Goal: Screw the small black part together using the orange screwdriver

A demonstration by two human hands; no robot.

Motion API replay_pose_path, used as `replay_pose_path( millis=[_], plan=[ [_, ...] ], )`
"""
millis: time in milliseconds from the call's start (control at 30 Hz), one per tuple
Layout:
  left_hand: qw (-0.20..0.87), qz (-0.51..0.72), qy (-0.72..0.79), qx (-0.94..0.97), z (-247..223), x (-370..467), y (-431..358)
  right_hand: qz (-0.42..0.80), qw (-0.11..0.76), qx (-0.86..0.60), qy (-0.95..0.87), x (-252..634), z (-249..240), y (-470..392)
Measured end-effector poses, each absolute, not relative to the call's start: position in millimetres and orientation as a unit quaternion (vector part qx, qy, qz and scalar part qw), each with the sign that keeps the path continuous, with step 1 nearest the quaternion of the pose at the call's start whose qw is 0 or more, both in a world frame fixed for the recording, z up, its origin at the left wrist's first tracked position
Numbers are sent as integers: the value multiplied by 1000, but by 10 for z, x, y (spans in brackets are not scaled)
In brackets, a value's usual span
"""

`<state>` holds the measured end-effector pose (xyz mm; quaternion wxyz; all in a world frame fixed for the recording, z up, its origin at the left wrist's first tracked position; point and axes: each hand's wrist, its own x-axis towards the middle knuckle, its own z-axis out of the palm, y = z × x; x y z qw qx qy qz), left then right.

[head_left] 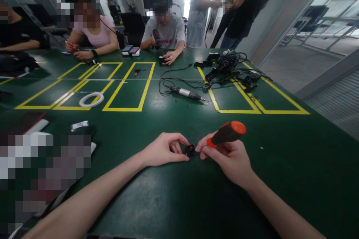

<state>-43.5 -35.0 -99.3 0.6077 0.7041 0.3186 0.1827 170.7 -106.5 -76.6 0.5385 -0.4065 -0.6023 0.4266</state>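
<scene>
A small black round part (190, 150) sits on the green table, pinched between the thumb and fingers of my left hand (165, 149). Just to its right, my right hand (228, 157) is closed around a screwdriver with a black and orange handle (228, 133). The handle's orange end points up and to the right. The screwdriver's tip is too hard to make out; the fingertips of my right hand are close beside the black part.
The green table (126, 201) has yellow tape outlines. Beyond my hands lie an electric screwdriver (185, 92) with its cable, a tangle of black cables (227, 65) and a white tape roll (91, 99). A person (175, 31) across the table holds a power tool.
</scene>
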Motion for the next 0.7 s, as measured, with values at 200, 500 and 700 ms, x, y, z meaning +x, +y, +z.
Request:
replay_pose_path(
  millis=[200,500,700],
  plan=[
    [610,188,315,703,-1006,-437,-341,404,524,-405,-630,1737,-746,-1056],
    [607,185,316,705,-995,-436,-341,404,529,-421,-617,1700,-745,-1079],
    [607,187,314,706,-1006,-436,-346,397,522,-411,-633,1724,-731,-1081]
  ],
)
